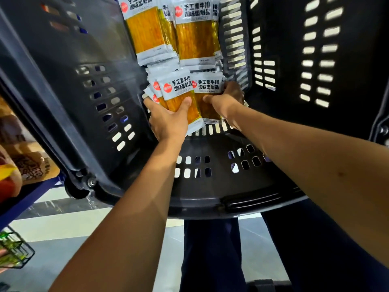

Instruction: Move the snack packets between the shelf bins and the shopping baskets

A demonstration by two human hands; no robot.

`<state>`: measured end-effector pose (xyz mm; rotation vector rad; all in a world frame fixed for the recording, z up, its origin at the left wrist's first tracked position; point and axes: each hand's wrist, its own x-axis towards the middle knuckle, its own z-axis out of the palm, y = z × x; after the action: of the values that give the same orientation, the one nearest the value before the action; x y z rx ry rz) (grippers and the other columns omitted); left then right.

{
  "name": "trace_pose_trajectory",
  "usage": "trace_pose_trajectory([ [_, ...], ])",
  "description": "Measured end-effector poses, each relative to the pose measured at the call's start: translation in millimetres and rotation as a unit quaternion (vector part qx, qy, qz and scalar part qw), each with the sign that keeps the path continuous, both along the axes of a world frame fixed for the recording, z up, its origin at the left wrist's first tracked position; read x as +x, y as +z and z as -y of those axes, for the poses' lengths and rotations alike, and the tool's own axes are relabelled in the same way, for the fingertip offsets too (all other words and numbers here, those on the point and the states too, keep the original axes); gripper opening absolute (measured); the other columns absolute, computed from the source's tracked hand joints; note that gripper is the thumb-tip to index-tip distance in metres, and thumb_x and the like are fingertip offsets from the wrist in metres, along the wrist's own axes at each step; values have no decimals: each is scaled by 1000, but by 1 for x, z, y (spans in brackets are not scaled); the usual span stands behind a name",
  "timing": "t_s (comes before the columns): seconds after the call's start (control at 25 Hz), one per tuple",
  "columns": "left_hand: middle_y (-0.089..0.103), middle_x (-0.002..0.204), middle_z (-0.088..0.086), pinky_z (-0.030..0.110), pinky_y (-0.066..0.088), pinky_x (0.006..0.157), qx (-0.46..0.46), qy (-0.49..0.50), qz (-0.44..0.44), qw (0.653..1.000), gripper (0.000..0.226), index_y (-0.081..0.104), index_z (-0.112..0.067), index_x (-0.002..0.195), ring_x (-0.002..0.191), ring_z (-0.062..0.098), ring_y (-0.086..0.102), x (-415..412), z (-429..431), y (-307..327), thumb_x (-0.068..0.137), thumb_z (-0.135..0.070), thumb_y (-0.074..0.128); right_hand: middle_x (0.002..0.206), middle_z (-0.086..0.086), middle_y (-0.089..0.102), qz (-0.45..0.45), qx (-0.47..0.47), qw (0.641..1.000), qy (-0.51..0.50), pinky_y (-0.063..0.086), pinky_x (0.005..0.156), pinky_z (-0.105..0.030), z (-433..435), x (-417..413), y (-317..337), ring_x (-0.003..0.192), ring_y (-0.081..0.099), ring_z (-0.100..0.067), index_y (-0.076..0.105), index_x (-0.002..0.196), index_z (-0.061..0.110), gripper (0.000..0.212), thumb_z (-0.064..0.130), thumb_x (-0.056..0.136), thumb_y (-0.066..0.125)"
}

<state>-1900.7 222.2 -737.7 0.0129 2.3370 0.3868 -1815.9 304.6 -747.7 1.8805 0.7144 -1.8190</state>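
Every packet here carries the same print: a round red logo, then bold black characters, 手工素牛排 over 调味面制品; the finer lines beneath are too small to read. They are white-and-grey plastic snack packets with a clear window showing orange-yellow strips. All lie inside a dark navy slotted plastic shopping basket [63, 91]. Two overlapping piles of packets [195, 32] rest at 12 o'clock against the basket's far end. Just below them, near the middle, the left hand [168, 123] grips a fanned bunch of packets [179, 89], thumb clamped across the front window and fingers curled behind. Touching that bunch at 3 o'clock, the right hand [225, 104] pinches a front packet [207, 86], thumb on its face and fingers wrapped round the far edge; whether more sit behind it I cannot tell. Out at 9 o'clock a blue shelf edge [31, 194] carries brown pouches [31, 165] whose lettering is blurred, and at 8 o'clock stands a black wire basket [27, 252] with green contents.
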Motion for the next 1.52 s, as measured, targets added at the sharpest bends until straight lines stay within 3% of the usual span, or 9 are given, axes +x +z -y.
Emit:
trace_pose_trajectory([
  [0.08, 59, 110, -3, 22, 39, 82, 3, 10, -1, 1000, 66, 37, -14, 123, 101, 17, 57, -4, -2, 3, 75, -35, 78, 118, -8, 60, 2, 8, 1000, 6, 40, 93, -24, 3, -1, -5, 111, 55, -20, 52, 118, 5, 24, 19, 99, 47],
  [0.16, 56, 106, -5, 22, 40, 82, 1, 11, -2, 1000, 65, 37, -15, 123, 97, 15, 54, -10, -2, 5, 75, -35, 77, 123, -8, 57, 7, 1, 1000, 16, 41, 94, -26, 3, -6, -4, 114, 54, -21, 48, 125, 3, 33, 21, 97, 50],
  [0.44, 60, 123, 5, 38, 44, 102, 27, 3, -10, 1000, 92, 31, -7, 138, 117, 24, 55, -25, 7, 17, 68, -37, 82, 117, -7, 59, -30, -8, 999, -9, 44, 89, -27, -2, 4, 7, 108, 57, -22, 47, 122, 5, 31, 20, 95, 54],
  [0.56, 61, 121, 3, 41, 45, 102, 53, -6, 27, 998, 93, 34, -9, 135, 116, 22, 57, -28, 9, 48, 62, -38, 84, 113, -7, 62, -59, 10, 997, -44, 48, 73, -20, -9, 25, 38, 88, 58, -18, 52, 94, 14, 6, 15, 92, 58],
  [0.64, 63, 119, 2, 41, 46, 101, 74, -9, 46, 996, 89, 39, -12, 130, 113, 21, 59, -26, 5, 83, 59, -39, 85, 102, -2, 63, -78, 50, 994, -64, 49, 80, -23, -18, 40, 76, 90, 60, -17, 52, 86, 17, 16, 6, 86, 64],
  [0.88, 62, 114, -1, 21, 47, 77, 145, 71, 127, 979, 63, 44, -16, 130, 100, 14, 60, -6, -22, 252, 76, -19, 78, 116, -10, 65, -159, 126, 970, -134, 54, 84, -37, -53, 76, 247, 98, 64, -23, 60, 117, 6, 37, -1, 82, 66],
  [1.16, 61, 109, 2, 22, 47, 71, 247, 70, 168, 952, 51, 48, -14, 125, 97, 18, 60, 16, 0, 429, 80, -11, 72, 67, 7, 69, -237, 217, 932, -166, 44, 43, -14, -35, 125, 450, 54, 62, -4, 62, 89, 13, 19, -5, 86, 56],
  [1.4, 64, 107, 4, 13, 51, 57, 297, 9, 225, 928, 40, 52, -15, 119, 71, 3, 64, 22, 54, 502, 83, -8, 68, 81, 0, 74, -238, 265, 872, -336, 58, 70, -26, 57, 159, 524, 70, 70, -12, 62, 103, 6, 23, -7, 85, 55],
  [1.52, 64, 110, 4, 17, 51, 60, 296, -56, 267, 916, 46, 48, -14, 124, 79, 9, 62, 34, 64, 523, 83, -13, 68, 77, -3, 74, -228, 281, 826, -432, 58, 69, -28, 115, 176, 545, 68, 70, -13, 61, 98, 3, 17, -7, 86, 53],
])
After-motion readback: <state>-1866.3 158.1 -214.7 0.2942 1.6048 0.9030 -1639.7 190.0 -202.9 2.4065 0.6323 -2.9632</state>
